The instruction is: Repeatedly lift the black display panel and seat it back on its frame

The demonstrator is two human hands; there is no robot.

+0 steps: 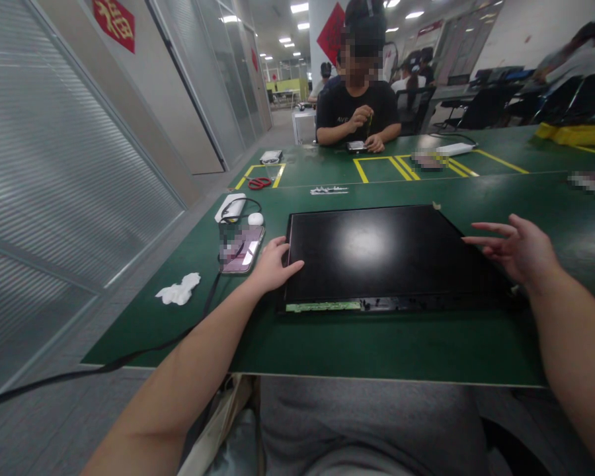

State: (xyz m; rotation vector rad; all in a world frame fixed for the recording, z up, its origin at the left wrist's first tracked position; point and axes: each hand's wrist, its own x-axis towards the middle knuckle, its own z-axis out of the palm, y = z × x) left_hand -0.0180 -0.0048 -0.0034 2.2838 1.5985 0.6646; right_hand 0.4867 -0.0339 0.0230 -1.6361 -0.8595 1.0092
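Note:
A black flat display panel [377, 254] lies face up on the green table mat [357, 344], with a strip of green circuit board along its near edge. My left hand [274, 264] rests on the panel's left edge, thumb on top and fingers curled around the side. My right hand [518, 248] hovers just above the panel's right edge, fingers spread and holding nothing.
Left of the panel lie a phone [242, 250], a white charger with a black cable [232, 207], a white mouse-like object [256, 219] and a crumpled white tissue [179, 289]. Red scissors [260, 182] sit farther back. Across the table another person handles a small device.

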